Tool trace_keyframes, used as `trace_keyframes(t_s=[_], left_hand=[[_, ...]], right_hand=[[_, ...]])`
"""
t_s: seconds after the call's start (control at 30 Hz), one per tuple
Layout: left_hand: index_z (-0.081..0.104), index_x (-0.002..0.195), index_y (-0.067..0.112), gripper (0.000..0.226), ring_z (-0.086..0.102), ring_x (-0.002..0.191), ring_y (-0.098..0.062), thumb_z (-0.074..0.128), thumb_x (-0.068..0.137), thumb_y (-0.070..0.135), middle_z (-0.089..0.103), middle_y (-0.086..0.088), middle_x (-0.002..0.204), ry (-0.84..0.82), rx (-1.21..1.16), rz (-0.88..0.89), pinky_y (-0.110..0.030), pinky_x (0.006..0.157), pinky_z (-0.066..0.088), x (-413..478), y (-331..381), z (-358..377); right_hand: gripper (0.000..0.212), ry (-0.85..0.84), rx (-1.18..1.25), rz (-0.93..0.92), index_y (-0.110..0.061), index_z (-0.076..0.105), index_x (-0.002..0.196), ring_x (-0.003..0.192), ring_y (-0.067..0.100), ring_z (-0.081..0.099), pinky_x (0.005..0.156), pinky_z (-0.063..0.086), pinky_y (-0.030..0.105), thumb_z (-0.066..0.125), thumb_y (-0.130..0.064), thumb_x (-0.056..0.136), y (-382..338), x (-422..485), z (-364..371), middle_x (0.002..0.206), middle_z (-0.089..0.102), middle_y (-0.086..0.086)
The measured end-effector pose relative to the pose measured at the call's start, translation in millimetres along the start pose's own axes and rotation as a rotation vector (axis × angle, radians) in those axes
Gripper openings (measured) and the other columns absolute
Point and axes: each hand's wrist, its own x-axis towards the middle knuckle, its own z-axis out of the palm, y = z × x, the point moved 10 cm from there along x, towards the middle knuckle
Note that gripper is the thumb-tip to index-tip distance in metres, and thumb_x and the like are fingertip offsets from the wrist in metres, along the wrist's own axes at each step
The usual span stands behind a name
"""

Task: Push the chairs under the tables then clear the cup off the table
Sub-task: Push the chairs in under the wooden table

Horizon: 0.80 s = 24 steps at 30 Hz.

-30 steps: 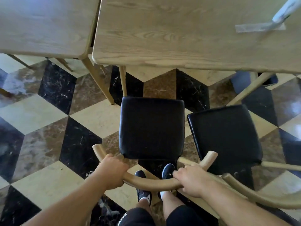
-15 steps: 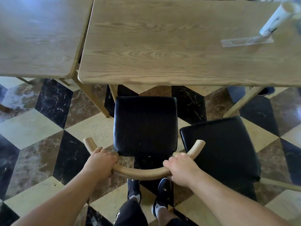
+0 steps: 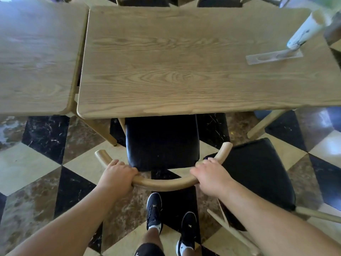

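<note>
Landmark: wooden table [image 3: 193,61], light oak top, centre of view

- Chair [image 3: 162,143]: black padded seat, curved wooden backrest rail; front edge of seat tucked just under the near edge of the wooden table, the rest clear of it
- Left hand [image 3: 116,174]: clenched around the left part of the rail
- Right hand [image 3: 210,174]: clenched around the right part of the rail
- Second chair [image 3: 258,172]: black seat, near and right of the table, fully outside it, angled
- Cup [image 3: 304,32]: pale, blurred, on the table's far right corner beside a clear flat stand [image 3: 273,57]
- Second table [image 3: 36,58]: just left of the wooden table
- Floor [image 3: 36,172]: chequered marble
</note>
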Motion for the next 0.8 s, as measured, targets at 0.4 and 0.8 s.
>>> trace_keyframes(t_s=[0.4,0.8], left_hand=[[0.060,0.103,0.040,0.016,0.062,0.106,-0.011,0.061,0.088,0.046,0.066,0.016,0.102,0.026,0.005,0.026,-0.036,0.107,0.037,49.8,-28.4,-36.2],[0.056,0.114,0.039,0.034,0.060,0.111,-0.015,0.059,0.084,0.056,0.064,0.013,0.114,-0.033,-0.010,0.049,-0.039,0.105,0.040,60.0,-30.7,-41.9]], right_hand=[[0.022,0.038,0.003,0.127,-0.026,0.061,0.117,0.112,0.025,0.058,0.125,0.025,0.051,0.068,-0.023,0.097,31.8,43.7,-27.2,0.108,0.064,-0.003],[0.039,0.153,0.045,0.201,-0.020,0.058,0.126,0.128,0.034,0.056,0.121,0.033,0.055,0.072,-0.037,0.094,29.4,33.1,-37.1,0.121,0.067,0.005]])
